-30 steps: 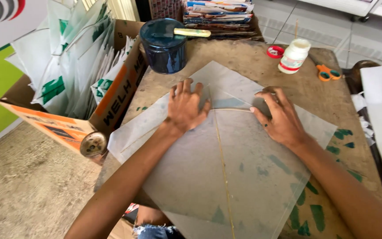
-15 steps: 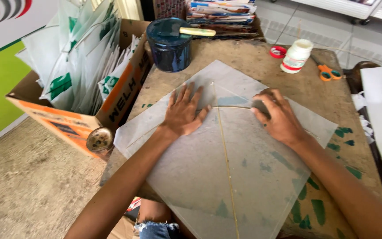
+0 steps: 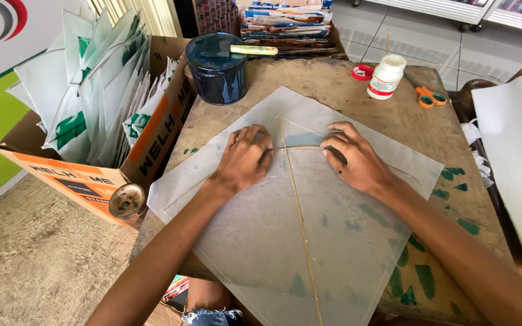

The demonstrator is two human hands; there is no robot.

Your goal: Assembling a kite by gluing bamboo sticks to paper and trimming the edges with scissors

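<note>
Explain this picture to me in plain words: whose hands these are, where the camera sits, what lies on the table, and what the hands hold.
There is no machine here, only a person working with bare hands. The one picture comes from a camera worn on the person's head, looking down. On the worn table lies a sheet of thin translucent paper, set like a diamond, with a thin stick running down its middle and a second one crossing it near the top. The left hand and the right hand press flat on the paper beside that crossing; neither grips anything. Behind them stand a dark blue tin, a white bottle and orange scissors. A cardboard box of folded paper stands at the left.
</note>
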